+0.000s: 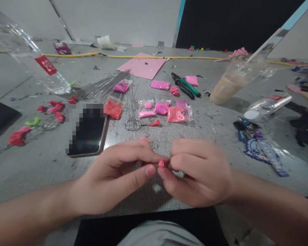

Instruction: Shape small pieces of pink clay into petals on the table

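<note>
My left hand (118,174) and my right hand (195,171) meet over the near edge of the grey table (53,164). Both pinch one small pink clay piece (161,164) between thumbs and fingertips. Another bit of pink clay (144,139) shows just behind my left fingers. Beyond the hands lie a coiled wire loop with a red clay tip (141,124) and several small bags of pink and orange clay (166,111).
A phone (88,131) lies left of the hands. A plastic bottle (28,54) stands far left, green-handled pliers (186,86) and a pink sheet (143,66) at the back. An iced drink cup (233,80), keys (248,128) and a lanyard lie right. Red clay shapes (53,109) sit left.
</note>
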{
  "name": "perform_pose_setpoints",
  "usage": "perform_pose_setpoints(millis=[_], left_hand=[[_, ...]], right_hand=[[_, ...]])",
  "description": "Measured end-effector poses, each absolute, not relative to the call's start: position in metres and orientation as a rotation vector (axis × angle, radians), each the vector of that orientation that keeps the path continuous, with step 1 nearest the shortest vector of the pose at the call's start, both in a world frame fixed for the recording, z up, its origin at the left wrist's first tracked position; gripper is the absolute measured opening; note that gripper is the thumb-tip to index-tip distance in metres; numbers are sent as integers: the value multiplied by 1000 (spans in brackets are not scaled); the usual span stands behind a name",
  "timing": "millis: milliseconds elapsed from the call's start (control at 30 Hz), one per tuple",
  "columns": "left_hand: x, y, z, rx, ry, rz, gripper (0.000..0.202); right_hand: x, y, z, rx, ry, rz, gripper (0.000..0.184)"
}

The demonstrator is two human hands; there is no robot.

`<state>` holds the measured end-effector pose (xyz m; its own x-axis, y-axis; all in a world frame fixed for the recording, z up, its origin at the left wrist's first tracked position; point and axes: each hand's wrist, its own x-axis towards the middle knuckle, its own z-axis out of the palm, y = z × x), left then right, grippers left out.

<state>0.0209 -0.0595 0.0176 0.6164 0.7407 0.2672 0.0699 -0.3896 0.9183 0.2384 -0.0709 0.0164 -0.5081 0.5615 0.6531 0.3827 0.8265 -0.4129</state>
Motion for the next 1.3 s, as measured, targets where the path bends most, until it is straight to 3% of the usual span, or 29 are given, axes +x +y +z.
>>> perform_pose_setpoints(millis=[733, 900, 1033, 1133, 1300], left_hand=[[20, -56, 19, 1663, 598, 852, 12], [17, -48, 14, 2228, 617, 825, 14], [15, -42, 0, 2863, 457, 485, 25], [16, -39, -8, 2945, 510, 242, 27], [18, -37, -9, 2926, 590, 190, 30]], right_hand=[[247, -66, 18, -625, -2255, 247, 37], [253, -60, 18, -596, -2065, 377, 36], [255, -53, 9, -626, -1820, 443, 33], [253, -49, 5, -690, -1795, 463, 40], [252, -46, 7, -768, -1793, 455, 47]])
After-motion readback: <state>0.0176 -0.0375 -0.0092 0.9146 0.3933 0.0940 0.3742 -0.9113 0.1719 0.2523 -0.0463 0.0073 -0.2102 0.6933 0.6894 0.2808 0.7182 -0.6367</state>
